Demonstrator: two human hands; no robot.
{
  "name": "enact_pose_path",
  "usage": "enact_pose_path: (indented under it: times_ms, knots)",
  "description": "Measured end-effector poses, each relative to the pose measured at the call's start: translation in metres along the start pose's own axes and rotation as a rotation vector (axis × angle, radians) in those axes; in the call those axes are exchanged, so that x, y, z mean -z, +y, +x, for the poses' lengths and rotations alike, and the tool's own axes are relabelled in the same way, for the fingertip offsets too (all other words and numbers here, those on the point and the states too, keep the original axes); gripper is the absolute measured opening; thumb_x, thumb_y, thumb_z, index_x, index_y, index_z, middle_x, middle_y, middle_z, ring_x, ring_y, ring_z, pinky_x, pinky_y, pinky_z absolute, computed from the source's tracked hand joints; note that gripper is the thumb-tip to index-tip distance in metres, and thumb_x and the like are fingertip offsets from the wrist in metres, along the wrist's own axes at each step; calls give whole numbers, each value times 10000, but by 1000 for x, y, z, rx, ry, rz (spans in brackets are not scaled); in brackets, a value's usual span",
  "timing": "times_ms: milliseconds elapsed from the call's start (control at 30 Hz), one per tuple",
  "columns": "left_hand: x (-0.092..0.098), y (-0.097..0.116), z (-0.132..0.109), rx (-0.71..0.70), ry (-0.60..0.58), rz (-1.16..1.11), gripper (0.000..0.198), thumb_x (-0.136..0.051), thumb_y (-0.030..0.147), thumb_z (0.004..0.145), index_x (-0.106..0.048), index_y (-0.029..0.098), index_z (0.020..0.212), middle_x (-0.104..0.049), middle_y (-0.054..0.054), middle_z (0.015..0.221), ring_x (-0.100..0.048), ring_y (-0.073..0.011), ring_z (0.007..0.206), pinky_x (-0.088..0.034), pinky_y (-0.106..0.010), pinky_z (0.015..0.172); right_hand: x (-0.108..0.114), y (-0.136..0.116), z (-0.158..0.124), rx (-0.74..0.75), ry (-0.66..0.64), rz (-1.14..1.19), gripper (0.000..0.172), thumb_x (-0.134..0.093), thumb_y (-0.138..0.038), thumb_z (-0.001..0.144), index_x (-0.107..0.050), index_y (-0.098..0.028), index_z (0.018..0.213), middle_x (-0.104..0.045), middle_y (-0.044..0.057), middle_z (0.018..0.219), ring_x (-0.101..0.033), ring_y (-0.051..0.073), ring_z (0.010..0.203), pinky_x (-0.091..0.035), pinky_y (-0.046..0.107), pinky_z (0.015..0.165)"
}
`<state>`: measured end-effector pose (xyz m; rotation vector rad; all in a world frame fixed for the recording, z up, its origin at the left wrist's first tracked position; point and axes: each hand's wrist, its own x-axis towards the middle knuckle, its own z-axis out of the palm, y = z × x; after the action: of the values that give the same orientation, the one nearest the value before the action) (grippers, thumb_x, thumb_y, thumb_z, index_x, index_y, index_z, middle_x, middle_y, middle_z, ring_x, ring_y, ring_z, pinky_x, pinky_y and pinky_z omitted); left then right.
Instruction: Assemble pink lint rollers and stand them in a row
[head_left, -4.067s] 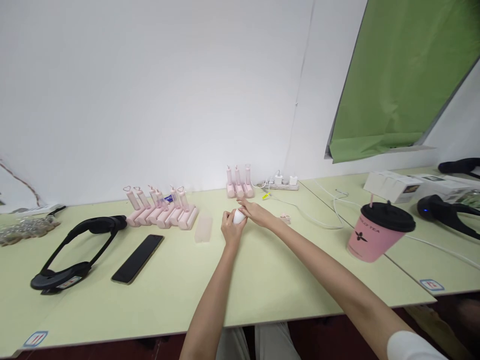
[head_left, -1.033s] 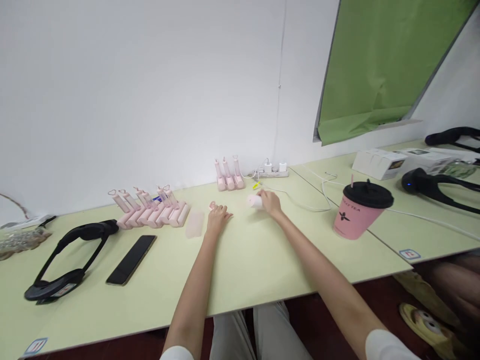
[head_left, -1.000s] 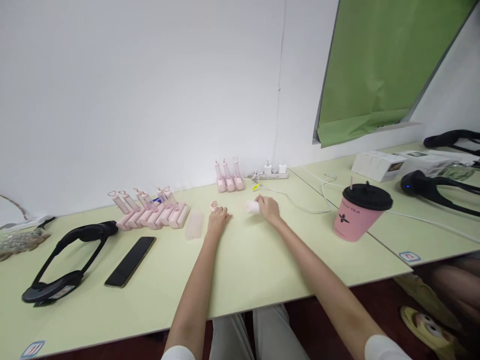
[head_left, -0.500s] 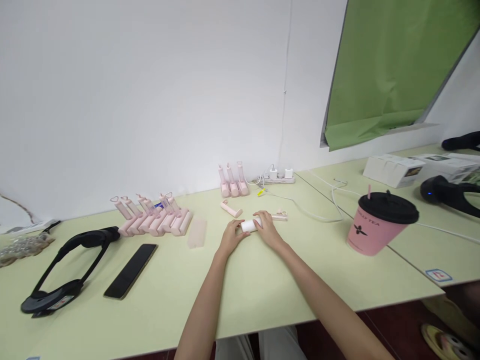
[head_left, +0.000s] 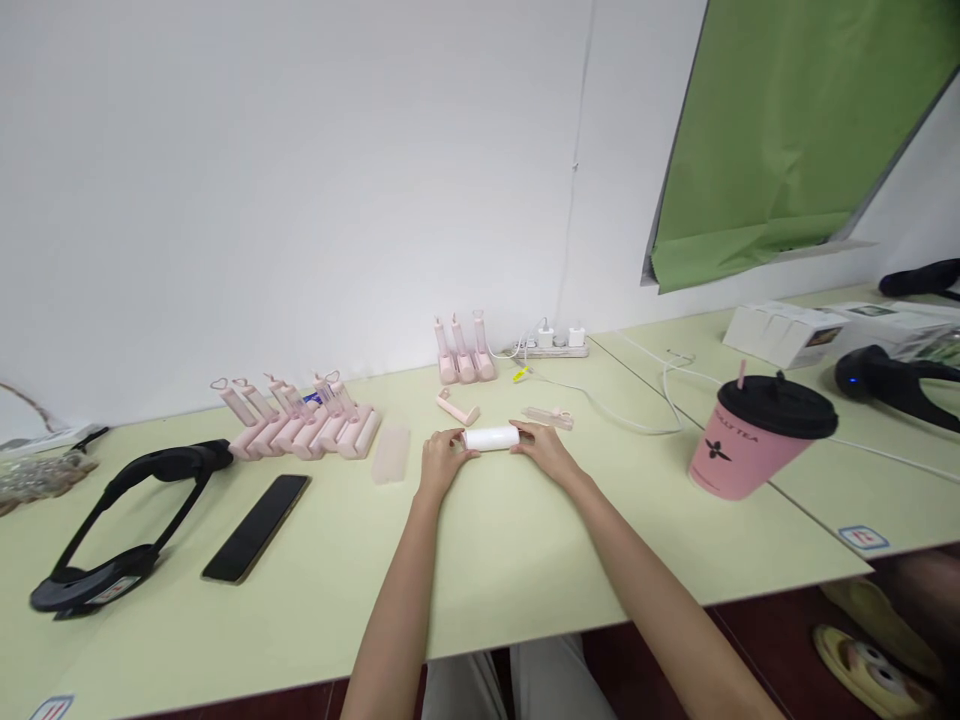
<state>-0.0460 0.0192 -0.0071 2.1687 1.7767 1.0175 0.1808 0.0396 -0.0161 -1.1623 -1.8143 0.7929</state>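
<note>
A white lint roller roll (head_left: 492,438) lies sideways between my hands, at or just above the table. My left hand (head_left: 442,462) pinches its left end with thumb and fingers, and my right hand (head_left: 549,450) grips the right end the same way. Just beyond the roll sits a bent pink roller handle frame (head_left: 458,409). Behind my right hand is a narrow translucent pink piece (head_left: 546,416) with a ring at its end. A flat translucent pink cover (head_left: 391,454) rests left of my left hand.
Several pink lint rollers (head_left: 306,430) stand in a row at left; three more pink rollers (head_left: 466,366) are by the wall. A phone (head_left: 256,528) and black headset (head_left: 135,525) lie left. A pink cup (head_left: 739,455), power strip (head_left: 551,351) and white cable (head_left: 615,422) are right.
My hands have moved apart to the two ends of the white roll, so more of it shows, now nearly level. The camera view has shifted slightly.
</note>
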Motion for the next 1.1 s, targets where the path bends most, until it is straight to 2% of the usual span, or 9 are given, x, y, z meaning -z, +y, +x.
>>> enact_pose_path:
  times_ms: [133,233,333,433,533,800,900,1100]
  knots:
    - [9,-1,-3,-14,42,227,411,-606,483,679,-603,213,988,-605,-68,942,-492,-226,924,-337,-364,816,4,-3,-1,46,48,-170,496,-676,-238,646,-572,-190,1128,-618,72,979,-558,189,899,-390,341,870]
    - [11,-1,-5,-1,82,308,557,-606,518,661,-531,224,1128,-528,-112,1123,-428,-270,1047,-287,-409,883,6,-4,-2,58,44,-223,485,-670,-262,659,-570,-204,1130,-608,64,962,-542,195,910,-382,346,861]
    - [10,7,-6,-106,59,265,730,-627,514,643,-372,255,1277,-408,-105,1282,-360,-269,1142,-271,-401,925,4,-8,-4,98,5,-223,497,-664,-264,668,-553,-225,1151,-602,59,979,-532,201,929,-380,342,852]
    - [5,18,-6,-267,-39,193,580,-582,422,731,-394,279,1261,-472,-65,1228,-405,-219,1103,-296,-357,920,0,-13,-6,142,-21,-225,527,-660,-263,672,-528,-227,1181,-611,57,967,-538,198,911,-387,327,831]
    - [2,24,-5,-269,-68,166,428,-551,350,773,-484,266,1188,-551,-56,1108,-452,-205,1030,-328,-343,882,-2,-17,-7,89,2,-237,507,-672,-270,651,-563,-198,1141,-631,69,946,-559,196,852,-405,312,784]
    - [-1,19,-4,-250,-24,148,421,-570,364,757,-507,289,1167,-563,-27,1093,-456,-191,1001,-353,-332,848,1,-18,-3,-34,40,-236,353,-681,-361,593,-654,-203,907,-662,11,728,-568,151,630,-406,273,656]
    - [-3,18,-4,-241,-14,129,427,-573,368,754,-507,293,1169,-557,-30,1110,-451,-193,1013,-363,-334,849,1,-14,-1,-39,46,-198,332,-678,-364,577,-628,-207,865,-665,-2,790,-550,125,598,-399,261,631]
    - [-7,15,-1,-225,-24,68,429,-583,326,751,-509,292,1171,-551,-39,1127,-447,-202,1014,-389,-349,857,-1,-6,3,-34,36,-185,380,-694,-356,533,-559,-205,855,-630,-10,844,-526,131,675,-381,255,615]
